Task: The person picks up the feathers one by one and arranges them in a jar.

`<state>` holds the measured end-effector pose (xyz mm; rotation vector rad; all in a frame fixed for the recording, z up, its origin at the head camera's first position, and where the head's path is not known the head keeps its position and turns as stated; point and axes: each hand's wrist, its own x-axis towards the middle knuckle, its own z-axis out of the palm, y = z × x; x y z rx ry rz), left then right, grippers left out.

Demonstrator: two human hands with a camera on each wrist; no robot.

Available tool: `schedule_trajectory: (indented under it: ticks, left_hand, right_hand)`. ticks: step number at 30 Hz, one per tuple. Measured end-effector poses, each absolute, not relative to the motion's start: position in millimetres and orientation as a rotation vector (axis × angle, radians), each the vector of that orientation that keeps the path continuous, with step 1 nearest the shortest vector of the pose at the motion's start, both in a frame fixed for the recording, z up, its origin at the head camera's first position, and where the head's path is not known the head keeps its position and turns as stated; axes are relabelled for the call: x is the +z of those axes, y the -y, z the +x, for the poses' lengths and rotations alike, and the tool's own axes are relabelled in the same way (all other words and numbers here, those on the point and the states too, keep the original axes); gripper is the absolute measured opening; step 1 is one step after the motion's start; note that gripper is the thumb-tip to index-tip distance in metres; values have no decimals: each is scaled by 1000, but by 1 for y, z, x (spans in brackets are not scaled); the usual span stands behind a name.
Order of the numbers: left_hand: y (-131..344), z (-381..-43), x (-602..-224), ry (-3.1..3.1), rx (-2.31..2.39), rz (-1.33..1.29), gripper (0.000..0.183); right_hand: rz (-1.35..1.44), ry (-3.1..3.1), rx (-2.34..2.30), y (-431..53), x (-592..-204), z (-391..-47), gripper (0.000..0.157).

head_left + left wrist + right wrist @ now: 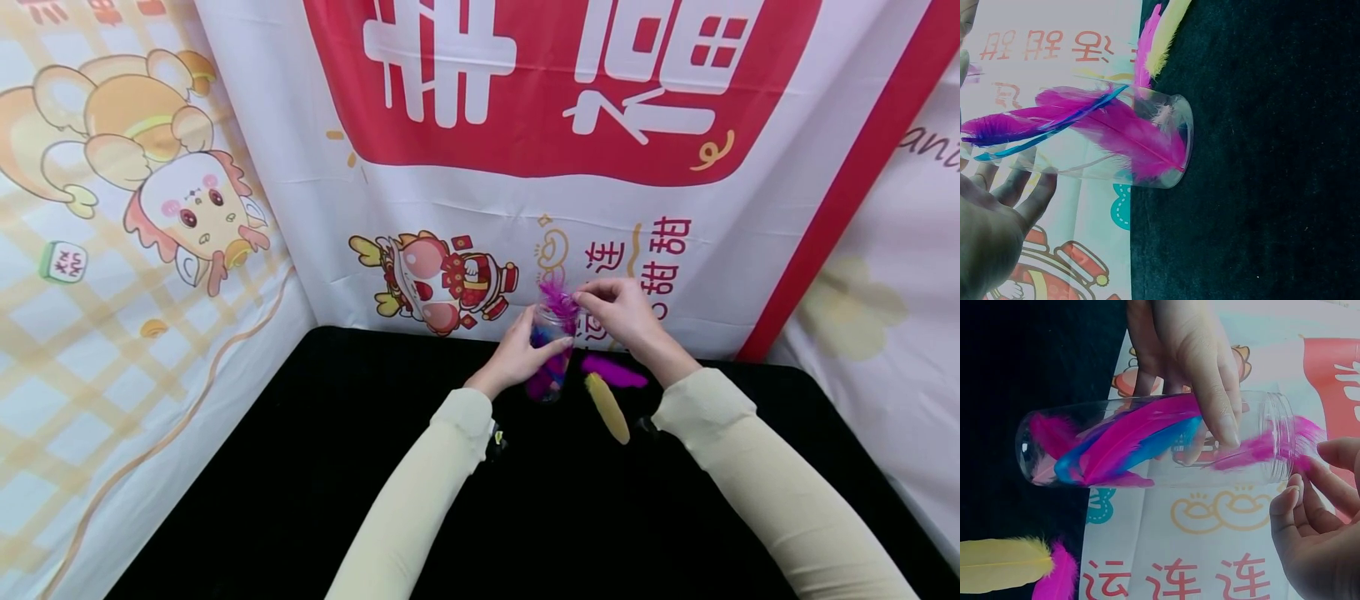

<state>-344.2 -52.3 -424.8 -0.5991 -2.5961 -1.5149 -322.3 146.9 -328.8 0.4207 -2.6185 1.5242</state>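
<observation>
A clear jar (1260, 409) stands upright near the table's back edge, with its threaded mouth at the top. My left hand (517, 357) grips it from the left, thumb and fingers around its upper side. Inside, several pink-magenta feathers (1132, 434) and a blue feather (1160, 445) lean against the wall, with a small pale feather low down. At the mouth my right hand (626, 312) pinches the upper end of another magenta feather (1247, 452), whose lower part is inside the jar.
On the black table (360, 475), to the right of the jar, lie a yellow feather (607, 408) and a magenta feather (615, 372). A printed cloth (330, 200) hangs close behind the table, and another patterned cloth (150, 350) hangs at the left.
</observation>
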Motion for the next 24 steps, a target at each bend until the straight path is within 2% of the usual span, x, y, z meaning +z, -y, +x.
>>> schedule_trajectory:
  ticks: [14,24]
  left_hand:
    - [52,-346,-425,2594,-1525,-598,84]
    - [52,-347,-425,2568,-1524,-615,81]
  right_hand:
    - [467,2586,1556,-147,-327,-321,32]
    - [448,2608,1519,-160,-330,-318,32]
